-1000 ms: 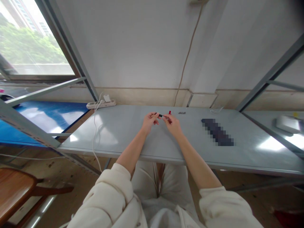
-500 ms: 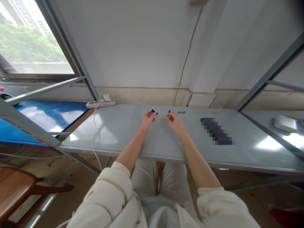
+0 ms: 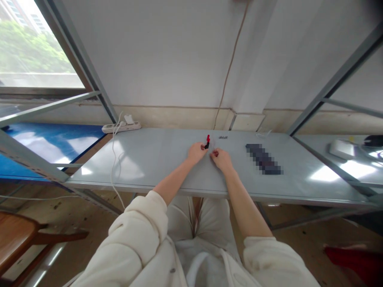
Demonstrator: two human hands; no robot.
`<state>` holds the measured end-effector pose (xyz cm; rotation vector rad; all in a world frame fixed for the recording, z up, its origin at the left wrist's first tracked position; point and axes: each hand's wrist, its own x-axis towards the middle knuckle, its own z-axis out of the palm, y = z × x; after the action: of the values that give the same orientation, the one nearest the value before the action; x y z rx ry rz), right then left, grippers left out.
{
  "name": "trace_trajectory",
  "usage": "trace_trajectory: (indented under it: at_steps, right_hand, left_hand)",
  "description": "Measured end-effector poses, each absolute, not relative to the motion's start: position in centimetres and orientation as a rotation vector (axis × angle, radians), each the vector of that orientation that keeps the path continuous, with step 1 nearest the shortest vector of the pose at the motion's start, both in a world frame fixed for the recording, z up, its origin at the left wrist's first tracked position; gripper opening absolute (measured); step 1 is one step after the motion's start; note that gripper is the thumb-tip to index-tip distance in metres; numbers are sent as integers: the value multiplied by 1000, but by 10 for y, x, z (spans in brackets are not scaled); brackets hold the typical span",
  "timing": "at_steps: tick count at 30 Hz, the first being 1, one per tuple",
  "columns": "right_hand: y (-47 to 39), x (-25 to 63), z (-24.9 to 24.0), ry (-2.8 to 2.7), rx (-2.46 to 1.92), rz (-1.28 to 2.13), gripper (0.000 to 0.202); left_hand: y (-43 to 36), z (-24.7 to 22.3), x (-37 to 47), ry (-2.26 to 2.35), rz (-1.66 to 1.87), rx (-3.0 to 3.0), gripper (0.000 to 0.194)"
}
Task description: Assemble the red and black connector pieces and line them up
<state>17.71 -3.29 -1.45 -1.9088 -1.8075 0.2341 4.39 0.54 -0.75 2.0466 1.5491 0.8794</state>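
Note:
My left hand is closed around a small black piece, which sticks up from the fingertips. Right against its far end is a small red piece; whether the two are joined I cannot tell. Close by on the right, my right hand has its fingers pinched together. A faint see-through item, perhaps clear plastic, shows near those fingertips, but what they hold is too small to make out. Several tiny dark parts lie in a row on the grey table beyond my right hand.
A blurred-out dark oblong lies on the table to the right. At the back left is a white power strip, its cable hanging over the front edge. Metal posts frame both sides. A wooden chair stands at lower left.
Both hands have come closer together, my left hand moving right. The black piece now meets the red piece, which earlier stood apart by my right fingertips. The camera view has shifted slightly.

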Motion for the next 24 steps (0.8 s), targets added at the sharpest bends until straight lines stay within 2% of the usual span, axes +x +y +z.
trace_trajectory:
  at_steps: [5, 13, 24]
  right_hand:
    - [-36, 175, -13, -1837, -1927, 169, 17]
    - [-36, 176, -15, -1812, -1968, 82, 16]
    - [-38, 174, -11, -1785, -2107, 54, 18]
  left_hand:
    - [6, -20, 43, 1603, 848, 2112, 13]
    - [-7, -17, 39, 1436, 1170, 2296, 24]
    - [-15, -13, 38, 1419, 1078, 2432, 18]
